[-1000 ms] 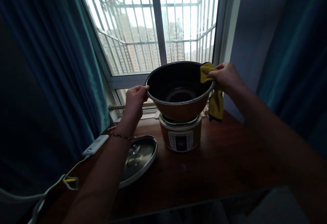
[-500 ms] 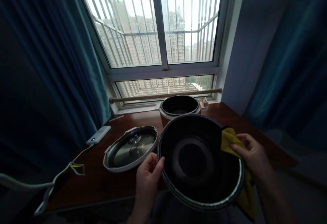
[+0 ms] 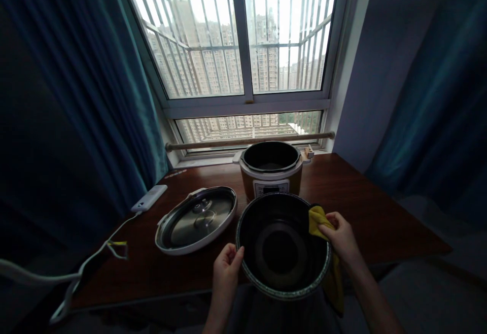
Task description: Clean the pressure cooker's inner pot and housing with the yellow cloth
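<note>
A black inner pot (image 3: pixel 281 253) is held up in front of me, tilted so that its inside faces me. My left hand (image 3: pixel 227 265) pinches its left rim between thumb and fingers. My right hand (image 3: pixel 340 235) is closed on a yellow cloth (image 3: pixel 318 221), which is folded over the pot's right rim and hangs down behind it. Behind the pot stands the pressure cooker body (image 3: pixel 272 171), lidless, with a control panel on its front. To the left, the cooker's lid (image 3: pixel 198 220) lies with its metal underside up.
A wooden table (image 3: pixel 365 207) carries these things. On its left are a white power strip (image 3: pixel 149 198) and a white cable (image 3: pixel 95 255). A barred window (image 3: pixel 247 103) and a horizontal rail (image 3: pixel 213 145) lie behind, with blue curtains (image 3: pixel 125 95) at the sides.
The pot has moved away from me, lower and slightly left, so the cooker's front panel now shows. My right hand and the cloth moved left with it; both hands keep their hold.
</note>
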Demonstrator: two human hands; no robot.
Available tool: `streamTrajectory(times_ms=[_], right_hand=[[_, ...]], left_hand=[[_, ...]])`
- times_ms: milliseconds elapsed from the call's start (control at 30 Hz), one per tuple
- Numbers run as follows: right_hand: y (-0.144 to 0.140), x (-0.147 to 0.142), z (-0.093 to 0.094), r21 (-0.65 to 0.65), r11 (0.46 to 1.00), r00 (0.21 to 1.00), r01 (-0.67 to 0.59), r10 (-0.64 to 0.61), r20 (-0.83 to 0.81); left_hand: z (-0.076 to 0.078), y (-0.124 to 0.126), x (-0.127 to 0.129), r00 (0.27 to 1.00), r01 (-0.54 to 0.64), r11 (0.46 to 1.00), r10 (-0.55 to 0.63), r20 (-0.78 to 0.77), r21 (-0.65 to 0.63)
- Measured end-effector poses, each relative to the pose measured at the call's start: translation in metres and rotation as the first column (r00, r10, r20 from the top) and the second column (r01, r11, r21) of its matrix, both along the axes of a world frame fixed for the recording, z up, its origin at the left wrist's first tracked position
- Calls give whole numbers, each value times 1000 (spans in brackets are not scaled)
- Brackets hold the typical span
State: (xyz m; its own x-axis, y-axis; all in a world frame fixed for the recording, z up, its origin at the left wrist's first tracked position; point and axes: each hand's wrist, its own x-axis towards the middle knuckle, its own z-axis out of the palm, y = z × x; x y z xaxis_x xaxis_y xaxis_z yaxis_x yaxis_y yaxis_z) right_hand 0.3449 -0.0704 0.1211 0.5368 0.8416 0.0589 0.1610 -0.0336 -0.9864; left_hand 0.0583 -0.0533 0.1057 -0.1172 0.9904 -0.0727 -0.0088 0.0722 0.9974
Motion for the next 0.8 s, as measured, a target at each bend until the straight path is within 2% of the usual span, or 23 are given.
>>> streamTrajectory(times_ms=[133,333,467,633,800], right_hand=[[2,-1,-5,11,1000,1000,20,-20,14],[10,-1,-7,4,998,998,61,-61,32],[30,7,-12,26,998,998,61,-61,26],[61,20,-18,28,998,998,55,-55,11],[76,22,-19,36,999,999,37,-37,13]], left_hand=[[-5,0,1,1000,9,1000,-8,27,-26],[-3,4,4,1000,23,1000,-22,11,-14],[-2,20,10,999,10,999,-8,-35,48],[-3,47,20,997,67,994,-62,-49,91],[-3,58,21,996,78,991,-72,-60,109]])
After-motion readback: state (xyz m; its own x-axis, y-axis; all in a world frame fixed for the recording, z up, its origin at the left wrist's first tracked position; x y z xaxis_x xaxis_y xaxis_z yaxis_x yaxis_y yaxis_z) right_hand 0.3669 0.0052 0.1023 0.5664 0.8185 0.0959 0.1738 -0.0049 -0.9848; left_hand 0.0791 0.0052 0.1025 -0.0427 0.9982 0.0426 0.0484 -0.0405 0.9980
